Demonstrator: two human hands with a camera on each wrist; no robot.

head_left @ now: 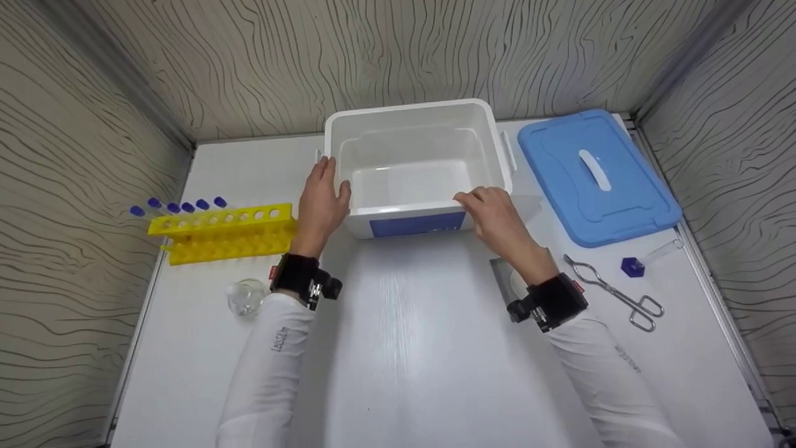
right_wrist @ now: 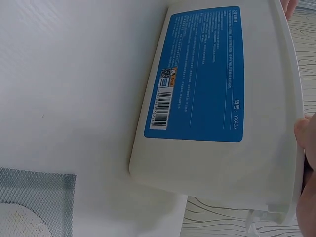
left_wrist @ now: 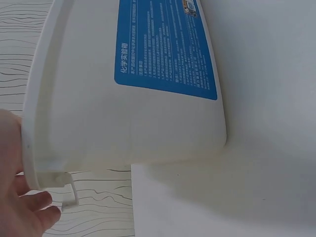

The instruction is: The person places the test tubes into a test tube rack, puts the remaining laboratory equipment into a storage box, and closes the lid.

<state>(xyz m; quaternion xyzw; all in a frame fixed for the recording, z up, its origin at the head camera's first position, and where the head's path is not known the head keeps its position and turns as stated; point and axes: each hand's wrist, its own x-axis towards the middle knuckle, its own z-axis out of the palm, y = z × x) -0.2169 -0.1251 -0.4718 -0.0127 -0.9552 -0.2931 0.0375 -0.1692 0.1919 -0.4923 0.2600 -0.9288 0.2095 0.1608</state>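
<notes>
A white plastic storage box with a blue printed label on its front stands open-topped at the back of the table. My left hand grips its front left corner, thumb at the rim and fingers along the outside. In the left wrist view, those fingers bend below the rim near a white side clip. My right hand holds the front rim near the right corner, with fingers curled over the edge. The right wrist view shows the thumb against the rim.
At left are a yellow test tube rack, several blue-capped tubes and a clear glass vessel. A blue lid, metal crucible tongs and a blue-based measuring cylinder lie right. Wire gauze sits beneath my right wrist.
</notes>
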